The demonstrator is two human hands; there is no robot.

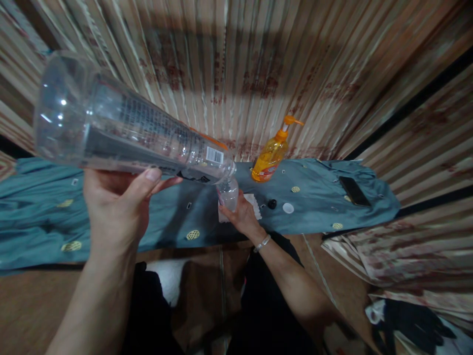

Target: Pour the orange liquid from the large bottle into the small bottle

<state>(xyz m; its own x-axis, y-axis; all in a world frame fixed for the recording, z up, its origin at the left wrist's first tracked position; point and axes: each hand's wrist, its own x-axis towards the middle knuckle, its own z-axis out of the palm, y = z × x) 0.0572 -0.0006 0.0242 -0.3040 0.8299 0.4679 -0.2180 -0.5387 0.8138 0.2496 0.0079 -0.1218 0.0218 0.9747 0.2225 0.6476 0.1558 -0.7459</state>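
Observation:
My left hand (121, 197) is closed round a large clear plastic bottle (148, 128) with a printed label and barcode. The bottle is tilted, its base up at the left and its mouth low at the right. That mouth meets the top of a small clear bottle (228, 193); whether they touch I cannot tell. My right hand (242, 214) is wrapped round the small bottle, which stands over a white tissue (254, 204). Near that hand lie a black cap (272, 203) and a white cap (288, 208).
An orange pump bottle (269, 158) stands at the back of the narrow table with its teal cloth (314, 192). A dark phone (354, 191) lies at the right. Patterned curtains (236, 74) hang close behind. Dark clothing (414, 325) lies at lower right.

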